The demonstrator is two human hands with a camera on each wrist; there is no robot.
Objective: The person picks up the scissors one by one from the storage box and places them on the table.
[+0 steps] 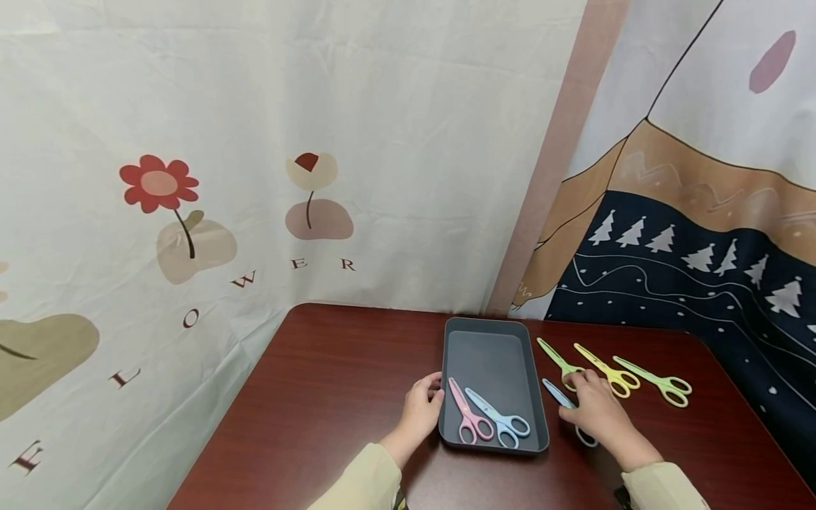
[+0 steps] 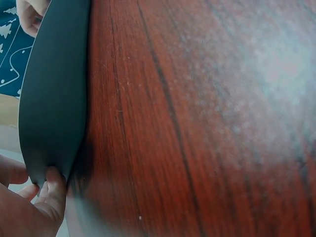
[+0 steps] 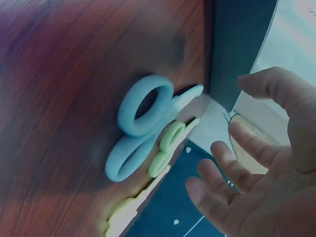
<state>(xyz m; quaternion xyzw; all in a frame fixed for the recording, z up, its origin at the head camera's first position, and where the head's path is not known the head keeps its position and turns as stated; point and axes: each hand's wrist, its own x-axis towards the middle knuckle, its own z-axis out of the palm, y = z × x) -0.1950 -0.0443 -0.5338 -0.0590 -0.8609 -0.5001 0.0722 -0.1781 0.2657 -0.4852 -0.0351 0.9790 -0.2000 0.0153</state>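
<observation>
At the left side of a dark grey tray (image 1: pixel 491 350) is my left hand (image 1: pixel 421 409); its fingers hold the side wall near the rim, as the left wrist view shows. Inside the tray lie pink scissors (image 1: pixel 468 418) and light blue scissors (image 1: pixel 500 416), side by side. My right hand (image 1: pixel 598 411) hovers over another pair of blue scissors (image 3: pixel 143 123) on the table, right of the tray. Its fingers are spread and relaxed, with nothing between them. In the head view that hand covers the middle of these scissors.
Beyond my right hand lie green scissors (image 1: pixel 557 360), yellow scissors (image 1: pixel 608 372) and a second green pair (image 1: pixel 656 379). The dark red-brown table (image 1: pixel 357 368) meets a printed cloth (image 1: pixel 408 142) at its back edge.
</observation>
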